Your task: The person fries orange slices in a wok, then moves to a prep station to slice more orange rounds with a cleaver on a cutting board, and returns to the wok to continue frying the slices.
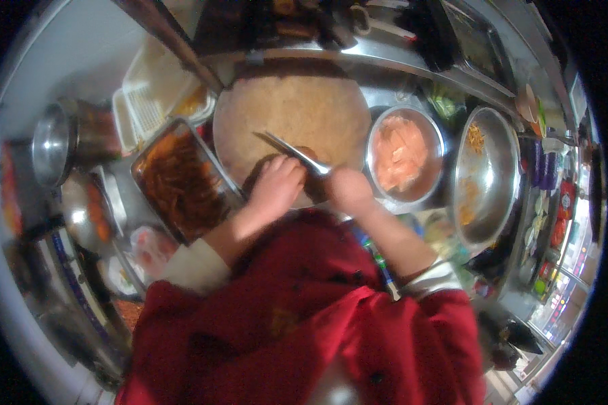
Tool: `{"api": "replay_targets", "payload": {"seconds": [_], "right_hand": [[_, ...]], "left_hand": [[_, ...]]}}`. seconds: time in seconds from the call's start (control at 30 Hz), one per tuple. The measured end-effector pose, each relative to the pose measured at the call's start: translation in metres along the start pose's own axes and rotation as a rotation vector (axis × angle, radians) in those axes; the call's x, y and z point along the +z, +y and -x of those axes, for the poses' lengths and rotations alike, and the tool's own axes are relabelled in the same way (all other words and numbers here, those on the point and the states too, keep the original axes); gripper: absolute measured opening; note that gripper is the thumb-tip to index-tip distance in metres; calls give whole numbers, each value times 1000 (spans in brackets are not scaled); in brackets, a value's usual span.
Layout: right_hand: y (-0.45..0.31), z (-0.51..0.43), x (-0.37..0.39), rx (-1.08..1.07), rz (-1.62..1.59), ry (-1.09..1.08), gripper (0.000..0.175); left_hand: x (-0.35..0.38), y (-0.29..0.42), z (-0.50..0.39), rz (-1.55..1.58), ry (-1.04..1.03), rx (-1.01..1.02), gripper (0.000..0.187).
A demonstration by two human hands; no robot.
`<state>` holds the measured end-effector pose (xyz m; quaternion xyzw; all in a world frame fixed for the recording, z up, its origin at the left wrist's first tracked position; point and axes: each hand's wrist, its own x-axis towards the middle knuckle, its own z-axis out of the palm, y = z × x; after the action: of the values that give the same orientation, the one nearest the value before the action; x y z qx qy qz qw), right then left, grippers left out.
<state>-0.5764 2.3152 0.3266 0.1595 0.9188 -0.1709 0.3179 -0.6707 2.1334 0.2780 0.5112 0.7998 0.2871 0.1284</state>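
Observation:
A round wooden chopping board [294, 106] lies before me. My right hand [349, 191] is closed around the handle end of a knife [299, 154], whose blade points up and left across the board's near part. Near the blade, at the board's near edge, my left hand [278, 185] is bent with its fingers curled downward; blur hides whether they hold anything. Right of the board stands a round metal bowl with pale orange-pink pieces of food [399, 152]. On the left, a rectangular metal tray holds dark reddish-brown strips of food [180, 179].
Farther right is a large metal bowl [489, 177] with yellowish scraps. Green food in clear plastic [443, 104] lies behind the bowls. A white plastic basket [144, 109] and a metal pot [55, 144] stand at the left. A metal ledge [385, 58] runs behind the board.

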Motion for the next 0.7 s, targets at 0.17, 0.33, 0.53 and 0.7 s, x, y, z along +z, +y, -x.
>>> {"api": "replay_targets", "payload": {"seconds": [0.17,0.33,0.53,0.7], "right_hand": [[6,36,-10,91,48,-81,30],[-18,3,-9,52,8,-75,23],[-4,29,-10,10,-30,2,21],[-7,27,-4,37,24,-53,21]], "left_hand": [[2,-5,9,28,10,-19,29],[10,-9,7,0,59,3,26],[10,-8,15,64,98,16,24],[15,-13,19,53,92,-23,22]]}}
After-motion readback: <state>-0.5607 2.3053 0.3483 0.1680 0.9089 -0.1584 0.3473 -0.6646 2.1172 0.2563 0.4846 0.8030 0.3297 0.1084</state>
